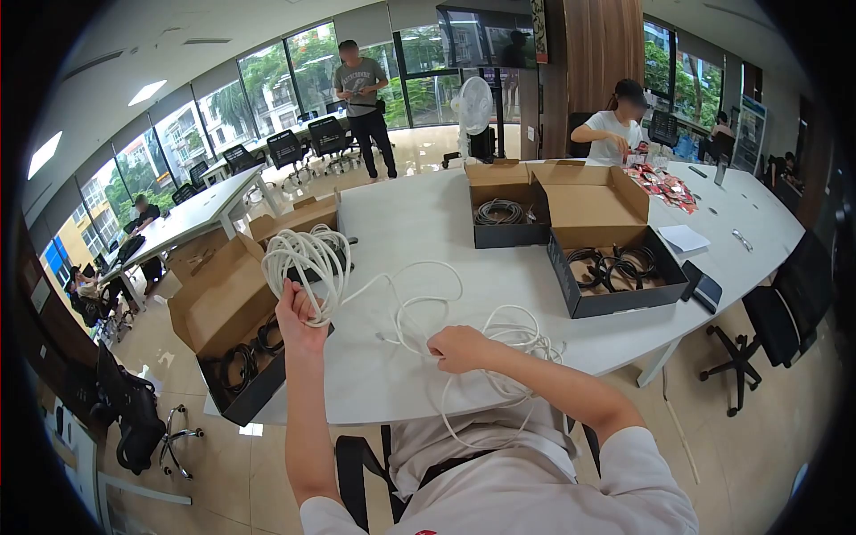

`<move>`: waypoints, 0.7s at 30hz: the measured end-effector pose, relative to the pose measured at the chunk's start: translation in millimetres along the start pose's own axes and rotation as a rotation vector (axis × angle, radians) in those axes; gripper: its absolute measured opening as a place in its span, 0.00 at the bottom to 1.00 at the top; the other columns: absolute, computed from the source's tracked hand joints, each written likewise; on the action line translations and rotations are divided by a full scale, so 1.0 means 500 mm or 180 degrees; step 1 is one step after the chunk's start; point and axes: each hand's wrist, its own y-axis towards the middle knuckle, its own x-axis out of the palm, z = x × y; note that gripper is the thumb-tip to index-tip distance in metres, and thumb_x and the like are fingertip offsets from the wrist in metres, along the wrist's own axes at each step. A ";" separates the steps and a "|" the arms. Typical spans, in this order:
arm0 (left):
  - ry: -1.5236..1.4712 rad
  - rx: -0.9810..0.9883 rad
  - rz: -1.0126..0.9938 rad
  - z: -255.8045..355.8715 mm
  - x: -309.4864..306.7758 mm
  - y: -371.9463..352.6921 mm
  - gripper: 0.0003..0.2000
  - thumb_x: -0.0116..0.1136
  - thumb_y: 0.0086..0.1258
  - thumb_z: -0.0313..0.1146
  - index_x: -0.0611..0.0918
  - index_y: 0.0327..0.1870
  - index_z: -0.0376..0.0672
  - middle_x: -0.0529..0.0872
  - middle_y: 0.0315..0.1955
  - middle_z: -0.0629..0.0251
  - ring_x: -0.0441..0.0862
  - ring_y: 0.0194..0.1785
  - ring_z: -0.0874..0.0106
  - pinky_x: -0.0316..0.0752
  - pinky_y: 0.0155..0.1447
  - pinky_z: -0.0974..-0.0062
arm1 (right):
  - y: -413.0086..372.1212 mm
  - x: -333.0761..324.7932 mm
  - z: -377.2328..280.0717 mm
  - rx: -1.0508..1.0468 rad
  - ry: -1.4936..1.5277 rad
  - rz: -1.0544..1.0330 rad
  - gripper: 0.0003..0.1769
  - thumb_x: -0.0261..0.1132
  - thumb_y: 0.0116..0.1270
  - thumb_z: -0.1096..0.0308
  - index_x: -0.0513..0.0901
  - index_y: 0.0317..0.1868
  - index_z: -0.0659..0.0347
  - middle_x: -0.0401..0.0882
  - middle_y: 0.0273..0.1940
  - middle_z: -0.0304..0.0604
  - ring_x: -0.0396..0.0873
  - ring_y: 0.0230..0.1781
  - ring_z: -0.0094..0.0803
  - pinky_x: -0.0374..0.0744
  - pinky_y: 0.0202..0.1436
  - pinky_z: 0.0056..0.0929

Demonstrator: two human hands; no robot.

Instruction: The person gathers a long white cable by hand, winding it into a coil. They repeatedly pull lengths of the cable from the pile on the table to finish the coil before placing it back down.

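Observation:
My left hand (303, 314) grips a thick coil of white cable (308, 263), raised over the left part of the white table (392, 209). From this coil a strand runs right in loose loops across the tabletop. My right hand (456, 349) is closed around part of the same white cable near the table's front edge. More loops of white cable (522, 339) lie beside and under my right wrist, and one loop hangs over the edge toward my lap. A cable end lies just left of my right hand.
An open box with black cables (239, 366) stands at left, with another box behind it. Two open boxes (615, 301) (510, 234) holding cables stand at right. Beyond are a phone (704, 290), paper (684, 238), red packets (664, 187) and a seated person. Another person stands behind.

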 end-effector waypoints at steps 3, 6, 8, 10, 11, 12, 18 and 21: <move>-0.0040 0.0017 0.0046 0.005 -0.008 0.002 0.17 0.46 0.78 0.39 0.74 0.24 0.46 0.55 0.07 0.80 0.51 0.10 0.84 0.54 0.17 0.84 | -0.012 -0.019 -0.006 -0.0143 0.0082 0.0344 0.04 0.59 0.49 0.76 0.77 0.28 0.61 0.79 0.28 0.50 0.79 0.35 0.50 0.75 0.36 0.46; -0.0046 0.0110 0.0082 0.013 -0.018 0.010 0.16 0.45 0.78 0.39 0.74 0.25 0.45 0.56 0.07 0.80 0.51 0.10 0.84 0.53 0.16 0.84 | -0.027 -0.045 -0.003 -0.0521 0.0399 0.0553 0.04 0.60 0.49 0.78 0.72 0.24 0.63 0.74 0.23 0.50 0.74 0.28 0.50 0.70 0.32 0.44; -0.0031 0.0220 0.0048 0.028 -0.048 0.027 0.16 0.45 0.78 0.39 0.73 0.26 0.45 0.56 0.07 0.79 0.51 0.10 0.84 0.53 0.16 0.84 | -0.043 -0.078 0.003 -0.0934 0.0699 0.0318 0.10 0.64 0.52 0.75 0.68 0.22 0.64 0.68 0.19 0.47 0.69 0.23 0.43 0.67 0.29 0.39; -0.0104 0.0284 0.0079 0.050 -0.073 0.040 0.16 0.44 0.78 0.39 0.73 0.26 0.45 0.56 0.07 0.79 0.51 0.09 0.84 0.53 0.16 0.84 | -0.064 -0.115 0.008 -0.1206 0.1051 0.0155 0.17 0.66 0.56 0.72 0.65 0.21 0.64 0.62 0.17 0.42 0.64 0.20 0.35 0.64 0.27 0.34; -0.0144 0.0316 0.0093 0.061 -0.083 0.044 0.16 0.44 0.78 0.40 0.73 0.27 0.45 0.56 0.07 0.79 0.50 0.09 0.84 0.53 0.16 0.84 | -0.077 -0.133 0.010 -0.1271 0.1250 0.0111 0.19 0.67 0.58 0.70 0.64 0.20 0.64 0.60 0.17 0.40 0.61 0.20 0.30 0.62 0.26 0.31; -0.0125 0.0388 0.0191 0.070 -0.085 0.043 0.16 0.44 0.78 0.40 0.72 0.27 0.45 0.55 0.08 0.79 0.50 0.10 0.84 0.52 0.16 0.83 | -0.089 -0.150 0.014 -0.1336 0.1451 0.0068 0.22 0.68 0.60 0.68 0.62 0.20 0.63 0.57 0.17 0.37 0.59 0.19 0.26 0.61 0.25 0.28; -0.0107 0.0795 0.0715 0.108 -0.115 0.048 0.16 0.43 0.78 0.41 0.73 0.28 0.44 0.55 0.07 0.79 0.51 0.10 0.83 0.50 0.16 0.84 | -0.144 -0.209 0.098 -0.0878 0.2621 0.0887 0.21 0.64 0.65 0.69 0.62 0.20 0.62 0.56 0.19 0.30 0.57 0.20 0.21 0.59 0.25 0.25; 0.0067 0.0941 0.0863 0.125 -0.131 0.049 0.15 0.43 0.78 0.40 0.72 0.28 0.45 0.55 0.08 0.78 0.52 0.10 0.81 0.54 0.17 0.83 | -0.162 -0.217 0.135 -0.0468 0.3631 0.2114 0.17 0.62 0.68 0.65 0.68 0.22 0.58 0.62 0.19 0.31 0.62 0.20 0.20 0.61 0.24 0.22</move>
